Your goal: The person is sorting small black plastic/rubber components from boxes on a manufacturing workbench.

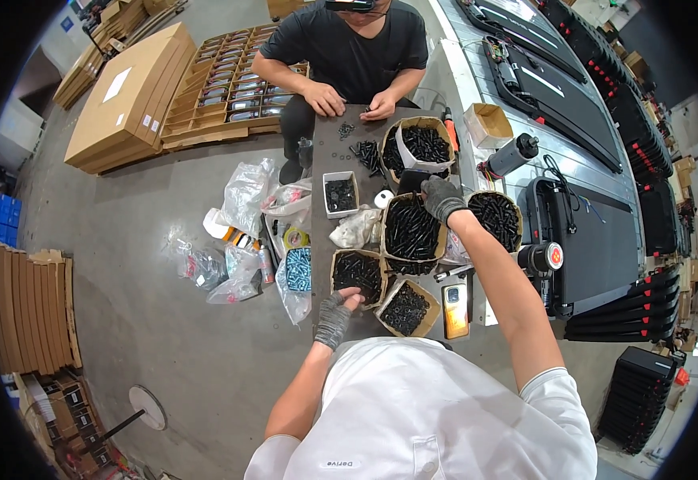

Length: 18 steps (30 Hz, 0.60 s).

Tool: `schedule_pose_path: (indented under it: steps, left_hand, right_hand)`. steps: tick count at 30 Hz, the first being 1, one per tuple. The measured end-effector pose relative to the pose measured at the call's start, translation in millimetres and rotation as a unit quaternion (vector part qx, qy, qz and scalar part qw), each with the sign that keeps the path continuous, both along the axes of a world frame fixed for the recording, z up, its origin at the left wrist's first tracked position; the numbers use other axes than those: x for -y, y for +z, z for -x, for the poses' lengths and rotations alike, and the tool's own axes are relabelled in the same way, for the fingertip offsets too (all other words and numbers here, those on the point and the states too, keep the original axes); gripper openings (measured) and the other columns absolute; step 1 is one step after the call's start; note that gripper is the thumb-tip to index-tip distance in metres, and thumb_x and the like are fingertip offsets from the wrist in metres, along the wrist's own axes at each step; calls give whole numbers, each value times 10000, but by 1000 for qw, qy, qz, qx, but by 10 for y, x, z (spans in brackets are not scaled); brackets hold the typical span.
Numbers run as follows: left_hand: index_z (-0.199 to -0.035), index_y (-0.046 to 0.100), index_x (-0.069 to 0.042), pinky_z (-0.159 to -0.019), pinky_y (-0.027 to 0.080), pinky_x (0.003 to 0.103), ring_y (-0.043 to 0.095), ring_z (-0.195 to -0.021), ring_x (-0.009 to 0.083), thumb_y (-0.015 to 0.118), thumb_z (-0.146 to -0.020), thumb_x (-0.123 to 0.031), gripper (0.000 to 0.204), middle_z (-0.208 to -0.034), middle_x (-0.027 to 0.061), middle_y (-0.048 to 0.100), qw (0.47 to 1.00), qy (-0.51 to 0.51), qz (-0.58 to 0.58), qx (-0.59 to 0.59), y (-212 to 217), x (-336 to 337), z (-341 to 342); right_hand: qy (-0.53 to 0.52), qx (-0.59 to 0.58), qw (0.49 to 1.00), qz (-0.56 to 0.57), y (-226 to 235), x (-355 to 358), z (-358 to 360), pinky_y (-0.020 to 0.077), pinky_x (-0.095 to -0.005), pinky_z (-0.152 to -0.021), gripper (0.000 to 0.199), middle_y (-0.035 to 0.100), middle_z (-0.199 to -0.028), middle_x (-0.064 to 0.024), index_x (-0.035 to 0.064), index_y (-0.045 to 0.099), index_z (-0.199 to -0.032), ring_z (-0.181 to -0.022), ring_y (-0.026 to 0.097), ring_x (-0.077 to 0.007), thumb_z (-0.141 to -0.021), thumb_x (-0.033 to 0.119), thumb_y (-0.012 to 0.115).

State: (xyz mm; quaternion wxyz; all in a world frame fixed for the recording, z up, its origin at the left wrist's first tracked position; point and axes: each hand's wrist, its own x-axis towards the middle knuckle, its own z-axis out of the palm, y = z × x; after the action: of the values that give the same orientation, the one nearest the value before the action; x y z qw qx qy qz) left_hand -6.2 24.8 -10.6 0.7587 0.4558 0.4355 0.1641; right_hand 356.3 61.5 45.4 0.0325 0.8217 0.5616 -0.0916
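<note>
My left hand (338, 315), in a grey fingerless glove, is at the near rim of a carton of small black screws (357, 272). Its thumb and fingers are drawn together; whatever they pinch is too small to make out. Further off, my right hand (443, 198), in a matching glove, is closed at the edge of a black flat-sided thing (413, 182), partly hidden by my fingers. That thing sits at the far rim of a carton of long black bolts (413, 228). A carton of small black parts (406, 310) stands just right of my left hand.
Across the narrow grey table (329, 148) sits a co-worker (349, 56), both hands over the tabletop. More bolt cartons (494, 218), a white box (341, 194) and a phone (455, 310) crowd it. Plastic bags (245, 200) lie on the floor at left; a conveyor (517, 104) runs along the right.
</note>
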Motion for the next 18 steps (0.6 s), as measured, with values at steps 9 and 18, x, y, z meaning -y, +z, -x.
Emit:
schedule_pose_path:
  steps: [9, 18]
  left_hand:
    - [-1105, 621, 1, -801, 497, 283, 629, -881, 148, 613, -873, -84, 248, -933, 88, 684, 976, -9, -209, -53, -258, -280, 42]
    - [-1130, 629, -83, -998, 421, 400, 524, -1154, 310, 635, -725, -75, 404, -1259, 150, 542, 745, -345, -537, -193, -497, -321, -363]
  right_hand:
    - [21, -81, 964, -253, 749, 156, 318, 484, -441, -764, 193, 611, -916, -186, 22, 569, -941, -879, 603, -380, -759, 11, 631]
    - [34, -316, 946, -64, 385, 1579, 1287, 414, -387, -948, 174, 627, -944, -134, 63, 612, -871, -929, 624, -278, -736, 120, 705]
